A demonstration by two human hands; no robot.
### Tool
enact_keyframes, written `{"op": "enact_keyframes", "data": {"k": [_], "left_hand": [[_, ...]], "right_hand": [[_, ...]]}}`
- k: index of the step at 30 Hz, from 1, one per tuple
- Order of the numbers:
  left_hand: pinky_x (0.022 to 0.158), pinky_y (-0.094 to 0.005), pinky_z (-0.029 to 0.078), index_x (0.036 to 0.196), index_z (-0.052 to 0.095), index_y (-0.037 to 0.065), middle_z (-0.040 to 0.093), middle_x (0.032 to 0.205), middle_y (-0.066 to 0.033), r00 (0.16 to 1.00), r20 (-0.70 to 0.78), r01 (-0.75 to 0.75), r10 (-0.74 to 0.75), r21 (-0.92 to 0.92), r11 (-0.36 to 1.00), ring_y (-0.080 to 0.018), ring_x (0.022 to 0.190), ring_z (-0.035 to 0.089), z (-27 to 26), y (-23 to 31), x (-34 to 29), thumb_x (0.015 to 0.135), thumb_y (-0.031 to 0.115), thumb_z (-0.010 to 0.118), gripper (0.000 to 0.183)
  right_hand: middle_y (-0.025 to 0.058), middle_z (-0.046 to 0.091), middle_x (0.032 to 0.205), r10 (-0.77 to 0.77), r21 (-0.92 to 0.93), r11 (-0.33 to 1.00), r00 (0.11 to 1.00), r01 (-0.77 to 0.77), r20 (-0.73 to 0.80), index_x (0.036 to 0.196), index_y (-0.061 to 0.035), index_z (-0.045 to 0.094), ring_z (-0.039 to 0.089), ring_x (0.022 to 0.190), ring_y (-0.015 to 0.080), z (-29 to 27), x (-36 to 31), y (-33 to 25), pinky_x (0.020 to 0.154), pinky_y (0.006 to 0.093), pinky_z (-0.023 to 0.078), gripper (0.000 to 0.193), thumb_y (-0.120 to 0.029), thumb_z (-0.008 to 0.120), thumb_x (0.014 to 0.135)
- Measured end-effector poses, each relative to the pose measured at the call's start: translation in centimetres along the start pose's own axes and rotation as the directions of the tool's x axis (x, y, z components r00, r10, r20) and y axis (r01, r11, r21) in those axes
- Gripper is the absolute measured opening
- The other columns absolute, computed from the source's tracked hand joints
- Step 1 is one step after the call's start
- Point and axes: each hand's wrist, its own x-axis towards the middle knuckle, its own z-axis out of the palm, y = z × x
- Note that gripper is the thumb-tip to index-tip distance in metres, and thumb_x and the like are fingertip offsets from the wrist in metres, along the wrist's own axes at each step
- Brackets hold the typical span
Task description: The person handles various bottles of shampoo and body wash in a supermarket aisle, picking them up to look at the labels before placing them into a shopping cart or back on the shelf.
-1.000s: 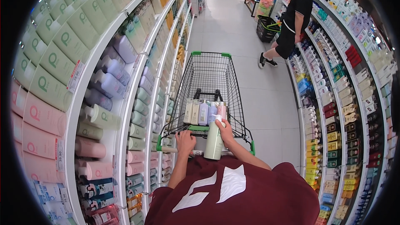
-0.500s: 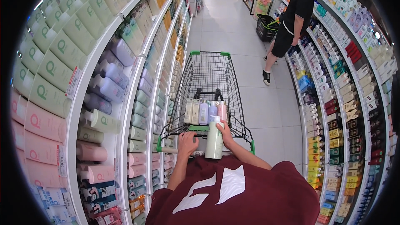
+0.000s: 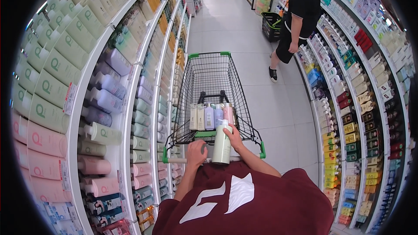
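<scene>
A shopper in a dark red shirt [image 3: 283,200] holds a pale green pump bottle [image 3: 222,150] in front of the body at the near end of a shopping cart [image 3: 209,54], the fingers of the right hand [image 3: 233,136] clamped around its side. The left hand [image 3: 197,152] is at the cart's handle [image 3: 176,160], fingers bent; whether they grip the bar cannot be told. Cream, purple and pink bottles [image 3: 209,118] stand in the cart. Ahead, a person in black [image 3: 300,8] stands near shelves [image 3: 320,117] on the right.

Bright, even light, strong fisheye bending, black corners
</scene>
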Motion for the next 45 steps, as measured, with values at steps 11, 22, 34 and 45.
{"op": "enact_keyframes", "data": {"k": [11, 22, 34, 45], "left_hand": [[0.080, -0.0485, 0.049, 0.108, 0.066, 0.008, 0.067, 0.103, -0.0152, 0.983, 0.131, 0.157, -0.127, -0.258, 0.953, -0.0400, 0.093, 0.064, 0.8, 3.8, -0.8, 0.093, 0.028, 0.052, 0.028], [0.098, -0.0455, 0.044, 0.139, 0.045, 0.002, 0.061, 0.124, -0.0254, 0.928, 0.302, 0.356, -0.218, -0.547, 0.758, -0.0423, 0.116, 0.059, 3.1, 4.4, -0.4, 0.094, 0.053, 0.053, 0.068], [0.100, -0.0440, 0.045, 0.149, 0.034, 0.004, 0.059, 0.130, -0.0254, 0.918, 0.235, 0.394, -0.318, -0.616, 0.682, -0.0390, 0.119, 0.060, 3.1, 6.5, -0.5, 0.087, 0.050, 0.067, 0.084], [0.098, -0.0476, 0.046, 0.151, 0.023, 0.002, 0.057, 0.131, -0.0294, 0.898, 0.231, 0.436, -0.374, -0.575, 0.692, -0.0441, 0.117, 0.059, 2.8, 8.6, 0.3, 0.089, 0.048, 0.063, 0.087]], "right_hand": [[0.0122, 0.058, 0.123, 0.015, 0.238, 0.971, 0.997, -0.032, 0.075, 0.142, -0.0071, 0.044, 0.058, 0.106, 0.0195, 0.1, -1.2, -2.9, 0.092, 0.0336, 0.049, 0.062, -0.027, 0.071, 0.090], [0.0131, 0.057, 0.125, -0.069, 0.164, 0.984, 0.997, 0.064, 0.027, 0.140, -0.0044, 0.045, 0.056, 0.111, 0.0209, 1.6, -1.7, -2.0, 0.096, 0.0338, 0.047, 0.062, -0.024, 0.074, 0.088], [0.0246, 0.051, 0.138, -0.096, 0.019, 0.995, 0.984, 0.094, 0.153, 0.160, -0.0108, 0.010, 0.054, 0.124, 0.0318, -1.6, -5.1, -1.9, 0.107, 0.0406, 0.041, 0.085, -0.031, 0.062, 0.096], [0.0284, 0.055, 0.135, -0.138, -0.216, 0.947, 0.908, 0.238, 0.396, 0.159, -0.0088, 0.011, 0.059, 0.120, 0.0396, -3.1, -6.6, -2.5, 0.105, 0.0437, 0.043, 0.083, -0.031, 0.060, 0.095]]}}
